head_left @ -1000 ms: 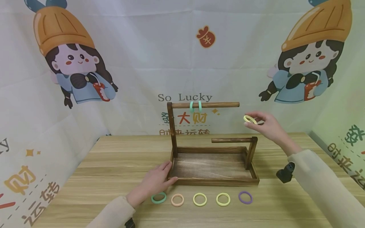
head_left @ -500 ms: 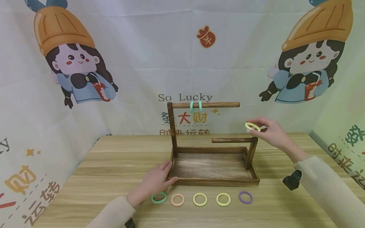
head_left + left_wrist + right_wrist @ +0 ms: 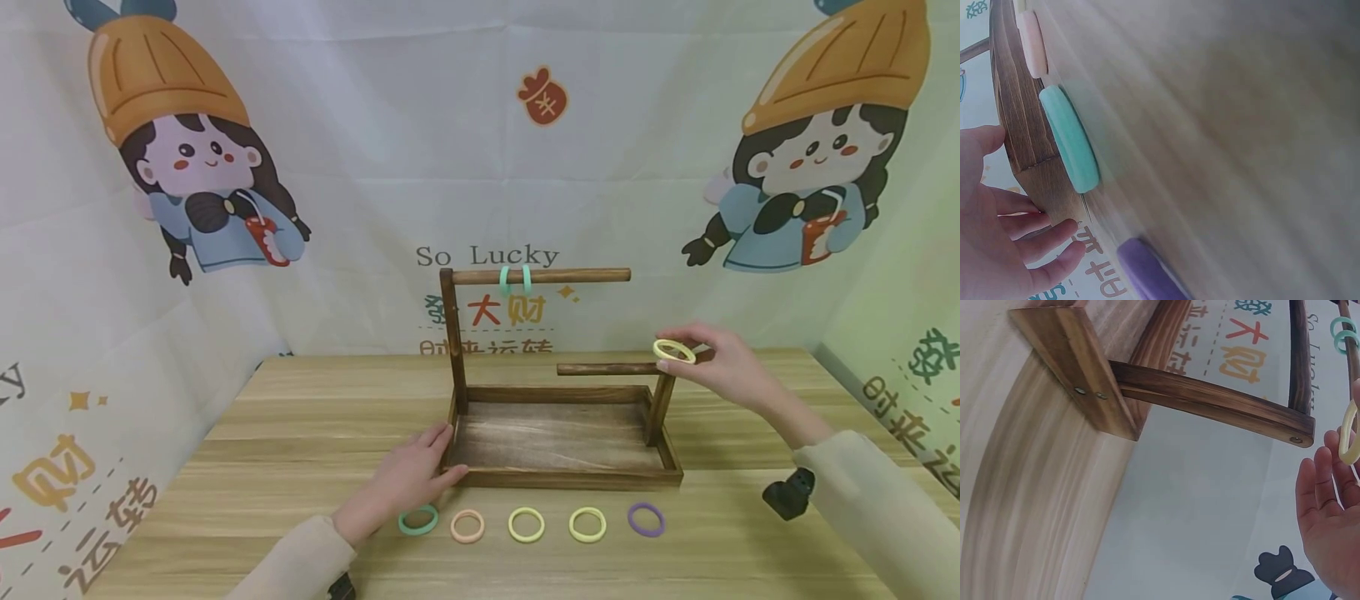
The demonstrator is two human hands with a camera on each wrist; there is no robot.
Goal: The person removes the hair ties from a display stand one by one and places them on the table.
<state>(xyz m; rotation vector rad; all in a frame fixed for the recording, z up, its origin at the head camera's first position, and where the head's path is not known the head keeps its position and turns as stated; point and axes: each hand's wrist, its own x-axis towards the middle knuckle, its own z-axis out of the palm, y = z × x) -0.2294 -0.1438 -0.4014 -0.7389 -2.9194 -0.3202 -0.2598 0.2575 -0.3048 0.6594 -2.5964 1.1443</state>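
Note:
My right hand [image 3: 731,367] pinches a pale yellow ring [image 3: 674,351] between thumb and fingers, tilted almost flat. It hovers just over the right end of the low peg [image 3: 603,369] on a dark wooden rack [image 3: 562,480]; whether they touch I cannot tell. Two mint green rings [image 3: 527,280] hang on the high peg [image 3: 581,275]. My left hand [image 3: 405,475] rests at the rack's front left corner, thumb on the front wall, relaxed fingers along the left side. In the right wrist view, the yellow ring [image 3: 1349,437] is partly cut off by the frame edge.
Before the rack lie a green ring [image 3: 417,521], a peach ring [image 3: 467,527], two yellow rings [image 3: 587,525] and a purple ring [image 3: 646,520]. The left wrist view shows another purple ring [image 3: 1147,269], covered by my left arm in the head view. A printed cloth [image 3: 360,167] hangs behind.
My right hand has come down and slightly right with the yellow ring, from above the low peg to its right end. My left hand and the rack stay still.

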